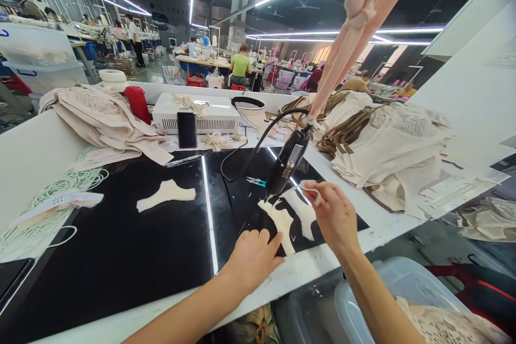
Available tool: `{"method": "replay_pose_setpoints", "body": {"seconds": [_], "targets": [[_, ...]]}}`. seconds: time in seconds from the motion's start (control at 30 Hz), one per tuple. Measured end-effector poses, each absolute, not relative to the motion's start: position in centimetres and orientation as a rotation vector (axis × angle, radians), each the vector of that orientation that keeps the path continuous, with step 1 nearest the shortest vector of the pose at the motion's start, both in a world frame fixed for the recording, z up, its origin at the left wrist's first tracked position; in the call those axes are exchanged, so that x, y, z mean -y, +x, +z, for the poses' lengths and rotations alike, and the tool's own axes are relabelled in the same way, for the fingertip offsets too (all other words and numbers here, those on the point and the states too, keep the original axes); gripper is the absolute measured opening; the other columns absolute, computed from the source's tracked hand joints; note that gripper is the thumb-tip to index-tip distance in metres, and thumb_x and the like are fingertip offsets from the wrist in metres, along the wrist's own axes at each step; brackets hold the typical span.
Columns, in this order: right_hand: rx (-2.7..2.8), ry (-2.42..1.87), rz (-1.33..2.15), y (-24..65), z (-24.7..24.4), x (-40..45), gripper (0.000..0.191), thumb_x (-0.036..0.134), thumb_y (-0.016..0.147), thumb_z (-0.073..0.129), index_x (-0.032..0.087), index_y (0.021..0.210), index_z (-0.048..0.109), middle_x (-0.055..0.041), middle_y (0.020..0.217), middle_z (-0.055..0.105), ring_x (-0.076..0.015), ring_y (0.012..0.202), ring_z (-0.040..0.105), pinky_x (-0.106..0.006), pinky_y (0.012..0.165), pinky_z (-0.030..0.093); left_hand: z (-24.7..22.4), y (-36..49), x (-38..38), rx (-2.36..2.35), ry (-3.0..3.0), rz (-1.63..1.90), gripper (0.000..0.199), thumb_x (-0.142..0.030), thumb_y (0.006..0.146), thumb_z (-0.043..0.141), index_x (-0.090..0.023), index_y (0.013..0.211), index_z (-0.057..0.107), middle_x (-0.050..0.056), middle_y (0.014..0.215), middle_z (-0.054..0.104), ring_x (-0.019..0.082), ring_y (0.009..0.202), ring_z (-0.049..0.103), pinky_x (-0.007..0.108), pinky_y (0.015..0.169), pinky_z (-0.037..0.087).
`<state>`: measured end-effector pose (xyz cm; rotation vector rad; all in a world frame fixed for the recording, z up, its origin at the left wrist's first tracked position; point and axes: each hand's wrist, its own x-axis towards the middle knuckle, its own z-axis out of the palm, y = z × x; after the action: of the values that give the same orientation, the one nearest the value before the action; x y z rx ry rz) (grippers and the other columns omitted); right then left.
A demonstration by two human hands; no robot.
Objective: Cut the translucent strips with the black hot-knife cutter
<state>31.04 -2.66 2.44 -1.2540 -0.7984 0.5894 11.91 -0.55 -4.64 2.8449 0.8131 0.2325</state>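
Note:
A cream fabric piece (pixel 283 222) lies on the black work surface, its upper end under the tip of a hanging black corded hand tool (pixel 287 164). My left hand (pixel 255 256) has its fingers curled, the index fingertip holding that piece down at its side. Pinched between thumb and fingers of my right hand (pixel 336 217) is a narrow white strip (pixel 315 188), which runs toward the tool's tip; where it ends I cannot make out. Another cream piece (pixel 305 216) lies just to the right, and a third cut piece (pixel 167 195) lies further left.
Green-handled thread snips (pixel 255 181) lie behind the tool. A grey-white vented box (pixel 217 116) and phone (pixel 187 130) stand at the back. Garment piles (pixel 397 145) rise right, fabric (pixel 100 118) left, beside pale green cord (pixel 68 188). Pink cloth (pixel 342 54) suspends the tool. People sit further off.

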Motion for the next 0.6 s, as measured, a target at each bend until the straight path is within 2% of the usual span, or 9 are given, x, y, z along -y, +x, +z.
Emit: {"method": "replay_pose_setpoints", "body": {"seconds": [0.1, 0.2, 0.3, 0.4, 0.5, 0.6], "targets": [[0.832, -1.18, 0.554, 30.1, 3.4, 3.8, 0.027, 0.051, 0.096, 0.052, 0.027, 0.087, 0.057, 0.0001, 0.075, 0.059, -0.0172, 0.075, 0.062, -0.03, 0.07, 0.053, -4.5, 11.6, 0.5, -0.799, 2.814, 0.255, 0.05, -0.049, 0.101, 0.057, -0.025, 0.145, 0.054, 0.008, 0.095, 0.067, 0.025, 0.089, 0.067, 0.034, 0.075, 0.049], [0.92, -1.154, 0.608, 28.1, 3.4, 5.4, 0.031, 0.051, 0.096, 0.053, 0.025, 0.081, 0.058, 0.001, 0.063, 0.052, -0.0171, 0.063, 0.054, -0.03, 0.062, 0.048, -3.9, 10.6, 0.1, -0.754, 2.751, 0.305, 0.045, -0.042, 0.105, 0.05, -0.026, 0.146, 0.051, 0.007, 0.098, 0.069, 0.024, 0.093, 0.067, 0.035, 0.081, 0.05], [1.02, -1.128, 0.713, 25.8, 2.2, 6.8, 0.034, 0.052, 0.096, 0.056, 0.024, 0.076, 0.06, 0.0005, 0.061, 0.054, -0.0166, 0.061, 0.052, -0.03, 0.059, 0.045, -3.0, 8.6, -0.6, -0.704, 2.288, 0.435, 0.038, -0.032, 0.108, 0.036, -0.024, 0.136, 0.06, 0.004, 0.099, 0.071, 0.02, 0.095, 0.066, 0.033, 0.089, 0.05], [1.138, -1.144, 0.83, 23.8, 0.5, 7.5, 0.035, 0.051, 0.099, 0.053, 0.023, 0.08, 0.063, -0.0004, 0.065, 0.059, -0.0164, 0.064, 0.055, -0.029, 0.061, 0.045, -2.1, 6.2, -1.1, -0.661, 1.662, 0.467, 0.046, -0.041, 0.108, 0.03, -0.019, 0.118, 0.069, 0.005, 0.099, 0.071, 0.017, 0.09, 0.063, 0.029, 0.082, 0.05], [1.247, -1.219, 0.903, 21.8, -0.6, 7.5, 0.036, 0.049, 0.1, 0.053, 0.022, 0.079, 0.065, -0.0016, 0.07, 0.063, -0.0159, 0.068, 0.057, -0.028, 0.064, 0.045, -1.4, 3.8, -0.9, -0.648, 1.313, 0.476, 0.054, -0.06, 0.101, 0.042, -0.015, 0.102, 0.072, 0.007, 0.099, 0.068, 0.016, 0.087, 0.06, 0.028, 0.077, 0.048], [1.27, -1.225, 1.024, 19.9, -1.1, 7.0, 0.03, 0.049, 0.096, 0.061, 0.022, 0.083, 0.068, -0.0012, 0.073, 0.065, -0.0143, 0.067, 0.06, -0.026, 0.062, 0.048, -0.8, 1.8, -0.6, -0.643, 1.22, 0.495, 0.044, -0.058, 0.087, 0.069, -0.014, 0.087, 0.069, 0.003, 0.083, 0.064, 0.012, 0.074, 0.053, 0.026, 0.071, 0.043]]}}
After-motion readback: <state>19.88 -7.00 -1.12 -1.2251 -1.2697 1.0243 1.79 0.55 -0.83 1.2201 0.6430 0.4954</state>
